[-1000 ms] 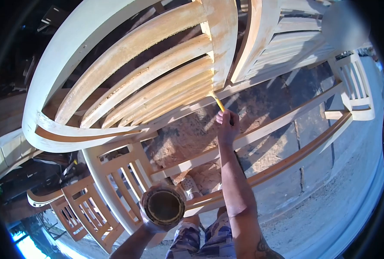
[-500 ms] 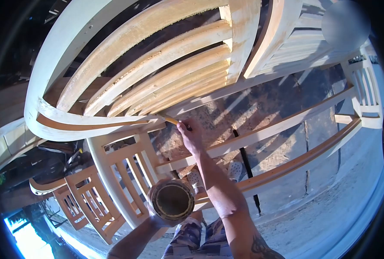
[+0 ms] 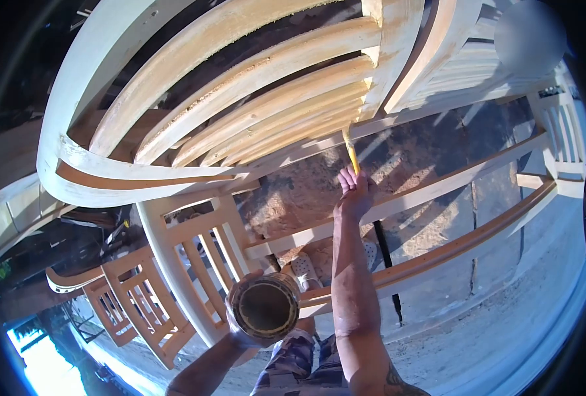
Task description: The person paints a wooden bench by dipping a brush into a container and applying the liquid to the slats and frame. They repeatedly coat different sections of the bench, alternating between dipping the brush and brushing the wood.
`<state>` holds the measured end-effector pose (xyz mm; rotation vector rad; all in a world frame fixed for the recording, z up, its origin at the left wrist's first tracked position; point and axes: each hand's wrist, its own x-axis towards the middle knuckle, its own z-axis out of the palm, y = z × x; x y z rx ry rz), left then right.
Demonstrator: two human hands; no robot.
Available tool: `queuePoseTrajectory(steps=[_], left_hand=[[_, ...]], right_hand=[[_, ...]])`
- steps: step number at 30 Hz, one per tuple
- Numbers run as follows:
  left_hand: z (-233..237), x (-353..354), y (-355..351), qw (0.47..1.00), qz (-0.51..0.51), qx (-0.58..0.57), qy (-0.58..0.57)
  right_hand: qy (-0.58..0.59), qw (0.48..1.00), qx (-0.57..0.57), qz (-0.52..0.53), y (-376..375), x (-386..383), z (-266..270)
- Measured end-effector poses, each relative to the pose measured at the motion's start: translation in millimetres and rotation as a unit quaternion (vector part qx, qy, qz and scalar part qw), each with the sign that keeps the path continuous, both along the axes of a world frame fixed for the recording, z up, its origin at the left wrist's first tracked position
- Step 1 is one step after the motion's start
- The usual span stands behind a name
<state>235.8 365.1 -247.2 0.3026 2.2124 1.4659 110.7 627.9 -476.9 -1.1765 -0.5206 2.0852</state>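
Observation:
A round can (image 3: 265, 307) with dark contents is held upright by my left hand (image 3: 238, 323), whose fingers wrap round its side. My right hand (image 3: 352, 193) grips a thin yellow-handled brush (image 3: 351, 150). The brush's tip touches or is very close to the lower rail of a slatted wooden backrest (image 3: 273, 86), near the right end of the slats. Which of the two I cannot tell. The backrest belongs to a pale wooden bench frame with an open seat.
Long seat rails (image 3: 438, 188) cross the frame in front of me. A slatted side panel (image 3: 204, 264) stands at the left, with more wooden frames (image 3: 144, 303) beyond it. At the far right is another slatted end (image 3: 563, 132). My shoes are on the floor below.
My right hand has moved to the right with the brush, from the left end of the backrest's lower rail to the right end of the slats. My left hand still holds the can.

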Motion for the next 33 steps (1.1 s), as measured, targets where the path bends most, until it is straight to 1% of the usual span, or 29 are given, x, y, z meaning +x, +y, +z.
queuePoseTrajectory(steps=[1, 3, 4, 5, 6, 8, 10, 11, 14, 15, 16, 18, 19, 22, 25, 26, 28, 29, 31, 33], left_hand=[[2.4, -0.6, 0.7, 1.0, 0.007, -0.003, 0.0], [5.6, -3.7, -1.9, 0.997, -0.027, -0.062, 0.036], [6.3, -4.9, -3.2, 0.993, -0.043, -0.091, 0.055], [5.1, -5.1, -3.4, 0.995, -0.029, -0.08, 0.054], [4.1, -3.3, -3.2, 0.996, -0.017, -0.07, 0.05], [4.2, -1.9, -0.6, 0.999, 0.006, -0.036, 0.029], [6.5, -1.9, 1.6, 0.999, 0.032, 0.007, -0.006], [6.7, -1.5, 0.6, 1.0, 0.028, -0.001, 0.007], [2.2, 0.3, -2.2, 0.999, 0.01, -0.027, 0.042], [-0.3, 1.3, -3.4, 0.998, 0.003, -0.038, 0.052], [-1.6, 1.6, -4.8, 0.997, -0.004, -0.05, 0.063], [0.4, -1.1, -5.4, 0.997, -0.031, -0.045, 0.047], [1.0, -1.5, -5.3, 0.997, -0.042, -0.042, 0.039], [-5.1, 4.5, -6.3, 0.999, -0.021, -0.012, 0.048], [-6.3, 2.7, -9.1, 0.998, -0.046, -0.027, 0.02], [-6.7, 4.5, -8.7, 0.999, -0.031, -0.022, 0.019], [-9.7, 5.3, -8.4, 1.0, -0.011, -0.01, 0.012], [-11.5, 5.2, -9.4, 1.0, -0.005, -0.002, 0.006], [-13.1, 7.7, -14.3, 1.0, -0.011, 0.002, -0.012], [-11.2, 4.7, -15.4, 0.999, -0.027, -0.023, -0.007]], right_hand=[[0.025, 0.997, 0.01, 0.074, -26.1, -6.9, -6.0], [0.001, 0.991, -0.003, 0.132, -82.3, -13.8, -13.7], [0.026, 0.987, -0.012, 0.16, -101.4, -12.5, -16.4], [0.084, 0.977, -0.031, 0.192, -117.6, -11.6, -12.8], [0.071, 0.964, -0.02, 0.257, -130.7, -9.8, -10.2], [0.105, 0.959, -0.029, 0.263, -139.3, -13.9, -11.3], [0.024, 0.945, -0.003, 0.327, -118.9, -13.8, -12.0], [-0.018, 0.934, 0.01, 0.357, -109.1, -14.5, -9.3], [-0.011, 0.951, 0.039, 0.307, -103.0, -25.4, -4.1], [-0.015, 0.943, 0.075, 0.324, -105.8, -34.3, -6.3], [0.013, 0.95, 0.053, 0.307, -105.1, -31.9, -8.0], [0.068, 0.961, 0.007, 0.27, -95.4, -25.5, 10.7], [0.067, 0.968, 0.003, 0.24, -92.4, -17.1, 18.3], [0.026, 0.969, -0.006, 0.246, -104.9, 6.9, -28.7], [0.015, 0.958, 0.009, 0.286, -122.1, -22.7, 0.6], [0.006, 0.956, 0.002, 0.294, -122.7, -31.5, 14.7], [0.048, 0.964, -0.015, 0.261, -114.2, -26.4, 27.3], [0.07, 0.967, -0.02, 0.245, -108.8, -24.0, 29.4], [0.069, 0.961, -0.033, 0.268, -111.8, -8.6, 1.1], [0.047, 0.956, -0.035, 0.288, -112.2, -10.4, 1.3]])
